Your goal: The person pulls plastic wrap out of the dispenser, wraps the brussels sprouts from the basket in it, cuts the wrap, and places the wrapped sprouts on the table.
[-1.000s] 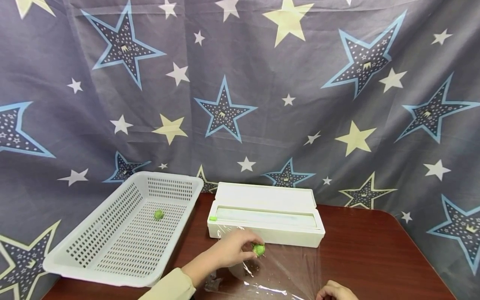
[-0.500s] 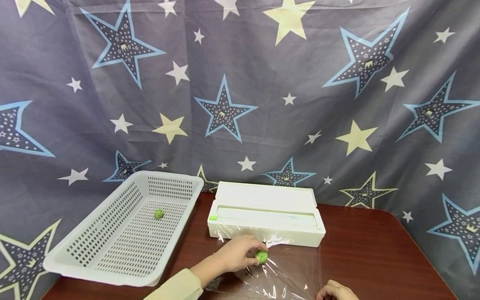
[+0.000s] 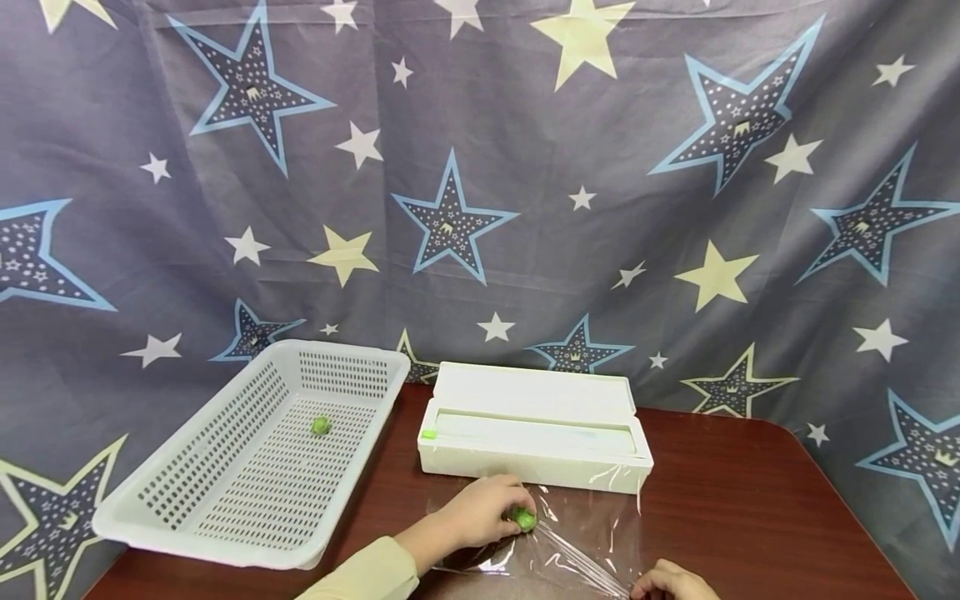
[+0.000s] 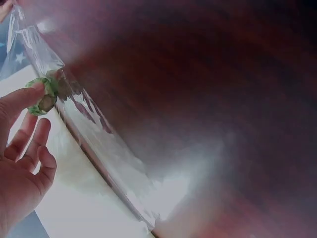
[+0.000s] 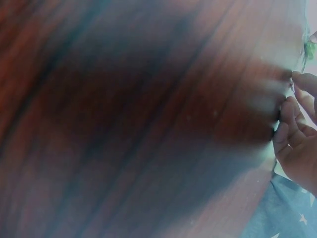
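Observation:
Between thumb and fingertips my left hand (image 3: 491, 510) pinches a green Brussels sprout (image 3: 525, 521), held over a sheet of clear plastic wrap (image 3: 558, 500). In the left wrist view the sprout's pale cut stem (image 4: 47, 102) shows, with the film (image 4: 99, 129) right beside it. My right hand (image 3: 672, 581), low at the frame's edge, pinches the near right part of the film, and tight folds run from there to the sprout. The wrap comes from a white dispenser box (image 3: 536, 477) with its lid raised behind my left hand.
A pale grey perforated basket (image 3: 300, 554) stands at left, holding one more Brussels sprout (image 3: 320, 426). A small green slider (image 3: 428, 434) sits at the box's left end. The dark red table (image 3: 738, 492) ends at a star-patterned curtain (image 3: 525, 125).
My left hand has moved slightly right and toward me with the sprout. The film has gathered into taut folds between the two hands. My right hand has stayed nearly still.

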The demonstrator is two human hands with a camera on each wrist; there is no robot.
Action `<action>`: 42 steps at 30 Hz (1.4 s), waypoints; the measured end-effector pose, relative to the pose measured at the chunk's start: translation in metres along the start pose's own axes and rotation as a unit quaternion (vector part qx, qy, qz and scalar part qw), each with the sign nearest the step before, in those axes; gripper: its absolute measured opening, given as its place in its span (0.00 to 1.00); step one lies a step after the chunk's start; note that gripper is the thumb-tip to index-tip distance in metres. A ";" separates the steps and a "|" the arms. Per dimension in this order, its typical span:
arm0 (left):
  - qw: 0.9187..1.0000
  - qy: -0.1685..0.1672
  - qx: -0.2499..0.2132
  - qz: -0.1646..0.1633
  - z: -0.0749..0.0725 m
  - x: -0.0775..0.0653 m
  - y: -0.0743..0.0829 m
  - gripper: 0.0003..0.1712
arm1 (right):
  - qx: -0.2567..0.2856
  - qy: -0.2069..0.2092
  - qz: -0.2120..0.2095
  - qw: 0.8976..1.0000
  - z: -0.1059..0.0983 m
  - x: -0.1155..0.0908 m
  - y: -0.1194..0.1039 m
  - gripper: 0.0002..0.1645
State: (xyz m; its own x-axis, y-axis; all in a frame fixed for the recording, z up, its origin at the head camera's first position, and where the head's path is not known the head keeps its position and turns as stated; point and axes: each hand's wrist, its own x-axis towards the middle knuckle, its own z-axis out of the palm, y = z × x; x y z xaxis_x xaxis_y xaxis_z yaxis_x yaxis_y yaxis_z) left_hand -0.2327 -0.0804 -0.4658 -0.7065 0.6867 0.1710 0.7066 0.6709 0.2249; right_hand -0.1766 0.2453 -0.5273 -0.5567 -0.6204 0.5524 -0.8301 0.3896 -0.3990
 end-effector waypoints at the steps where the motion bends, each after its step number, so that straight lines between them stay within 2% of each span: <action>1: 1.000 0.001 0.001 0.000 0.001 0.000 0.000 0.14 | -0.004 0.002 0.001 1.000 0.000 0.000 0.000 0.15; 5: 1.000 0.005 0.001 0.000 0.003 0.000 0.000 0.15 | -0.011 0.003 0.011 1.000 0.001 0.000 -0.002 0.15; 12: 1.000 -0.005 -0.004 -0.012 0.003 -0.002 0.000 0.15 | 0.016 -0.024 0.044 0.999 -0.001 0.000 -0.005 0.12; 18: 1.000 -0.007 -0.021 -0.016 0.003 -0.003 -0.002 0.16 | 0.026 -0.028 0.039 0.999 -0.002 0.000 -0.004 0.12; 23: 0.998 -0.006 -0.045 -0.034 -0.002 -0.006 -0.003 0.17 | 0.018 -0.027 0.032 0.999 -0.002 0.000 -0.003 0.13; 28: 0.997 0.003 -0.063 -0.050 -0.006 -0.015 -0.008 0.18 | 0.016 -0.029 0.037 0.999 -0.002 0.000 -0.003 0.12; 38: 0.995 0.035 -0.080 -0.052 -0.018 -0.035 -0.020 0.16 | 0.010 -0.019 0.027 0.999 -0.002 0.001 -0.002 0.14; 42: 0.994 0.031 -0.084 -0.061 -0.020 -0.042 -0.024 0.15 | 0.009 -0.022 0.035 0.999 -0.001 0.000 -0.002 0.14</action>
State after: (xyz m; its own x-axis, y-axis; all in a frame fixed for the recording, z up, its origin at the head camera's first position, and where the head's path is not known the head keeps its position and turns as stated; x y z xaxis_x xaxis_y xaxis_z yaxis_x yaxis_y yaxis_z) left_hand -0.2204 -0.1309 -0.4592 -0.7912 0.5814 0.1898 0.6028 0.6886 0.4031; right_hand -0.1749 0.2453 -0.5253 -0.6103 -0.6221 0.4905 -0.7888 0.4200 -0.4488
